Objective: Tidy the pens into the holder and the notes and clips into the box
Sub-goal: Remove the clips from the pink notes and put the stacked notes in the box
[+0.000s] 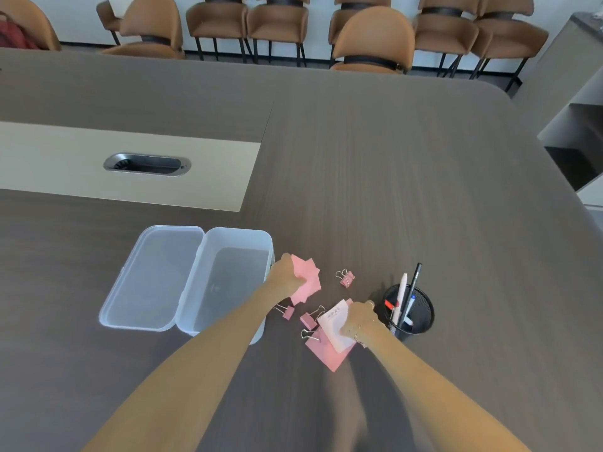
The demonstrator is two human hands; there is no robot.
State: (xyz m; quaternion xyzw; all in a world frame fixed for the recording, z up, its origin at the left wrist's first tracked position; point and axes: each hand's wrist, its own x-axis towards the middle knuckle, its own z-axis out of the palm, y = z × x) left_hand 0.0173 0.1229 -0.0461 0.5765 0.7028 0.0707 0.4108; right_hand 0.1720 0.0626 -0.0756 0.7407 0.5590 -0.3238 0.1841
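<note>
My left hand (287,272) is shut on a bunch of pink sticky notes (306,280), held just right of the clear plastic box (228,236). The box stands open and its lid (153,278) lies flat to its left. My right hand (357,318) grips a pad of pink and white notes (332,324) resting on the table. Several pink binder clips lie loose: one (346,277) beyond the pad, one (287,312) under my left wrist, others (310,319) by the pad. The black mesh pen holder (421,313) at the right holds several pens (403,295).
The brown table (391,174) has a beige centre strip with a cable port (146,164) at the left. Brown chairs (372,40) line the far side. The table's rounded corner and a grey cabinet (574,119) lie at the right.
</note>
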